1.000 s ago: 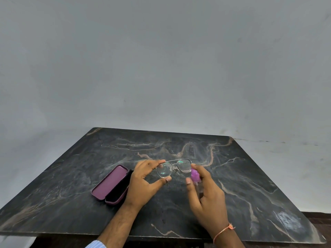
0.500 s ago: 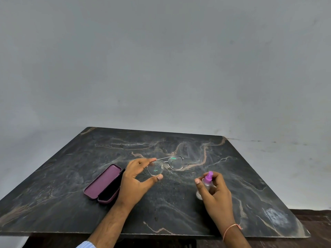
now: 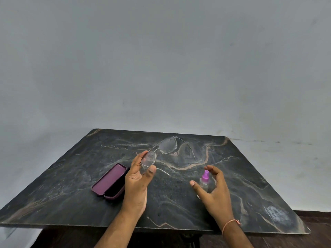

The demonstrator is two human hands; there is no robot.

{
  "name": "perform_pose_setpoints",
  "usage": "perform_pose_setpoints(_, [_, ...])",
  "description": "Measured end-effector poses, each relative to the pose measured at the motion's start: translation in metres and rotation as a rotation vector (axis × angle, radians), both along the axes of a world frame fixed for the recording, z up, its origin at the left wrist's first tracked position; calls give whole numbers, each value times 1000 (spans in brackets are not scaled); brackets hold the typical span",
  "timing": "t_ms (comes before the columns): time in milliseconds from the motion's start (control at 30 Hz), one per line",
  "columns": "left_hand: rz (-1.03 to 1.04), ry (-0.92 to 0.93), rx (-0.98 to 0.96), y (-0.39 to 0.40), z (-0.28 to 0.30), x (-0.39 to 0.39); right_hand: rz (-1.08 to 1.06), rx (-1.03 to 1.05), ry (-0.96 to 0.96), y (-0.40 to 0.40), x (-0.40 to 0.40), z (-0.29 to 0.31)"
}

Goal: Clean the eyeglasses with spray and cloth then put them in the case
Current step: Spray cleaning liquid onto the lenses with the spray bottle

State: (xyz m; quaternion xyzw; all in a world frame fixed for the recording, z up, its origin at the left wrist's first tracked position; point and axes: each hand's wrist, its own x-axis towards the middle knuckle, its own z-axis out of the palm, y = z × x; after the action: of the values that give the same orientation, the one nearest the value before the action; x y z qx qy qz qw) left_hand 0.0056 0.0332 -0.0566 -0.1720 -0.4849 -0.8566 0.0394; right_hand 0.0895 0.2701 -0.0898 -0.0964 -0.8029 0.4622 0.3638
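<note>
Thin metal-framed eyeglasses (image 3: 167, 145) with clear lenses hang above the dark marble table (image 3: 71, 176), temples unfolded. My left hand (image 3: 138, 183) pinches the near lens between thumb and fingers. A small clear spray bottle (image 3: 204, 182) with a purple nozzle stands upright on the table. My right hand (image 3: 215, 192) is spread open around it, fingers apart and off the bottle. An open maroon glasses case (image 3: 109, 182) lies left of my left hand, lid folded back, dark lining showing. No cloth is visible.
A plain grey wall rises behind the table. The table's front edge runs just below my wrists, with a dark wooden base beneath. A pale scuffed patch (image 3: 275, 215) marks the near right corner.
My right hand carried the spray bottle away from the glasses, set it down at the right and let go. My left hand turned the glasses, so they tilt away from me.
</note>
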Motion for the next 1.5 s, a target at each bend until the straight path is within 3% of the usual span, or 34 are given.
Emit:
perform_pose_setpoints(200, [-108,-201,346,16,13,13,-294,305,238,-11,8,2])
perform_pose_setpoints(367, [-199,-364,551,29,19,31,-192,431,338,-35,17,-3])
perform_pose_setpoints(633, [-143,-471,695,46,31,52,204,44,206,-90,12,37])
perform_pose_setpoints(833, [-287,-443,776,52,21,59,312,-254,200,-99,3,53])
perform_pose_setpoints(1067, [-351,-404,629,47,5,55,320,-434,234,-95,8,72])
perform_pose_setpoints(1300, [-311,-151,238,28,-7,44,347,-448,274,-83,18,101])
perform_pose_setpoints(1500, [-290,-4,-145,-4,-1,27,333,-311,225,-69,28,130])
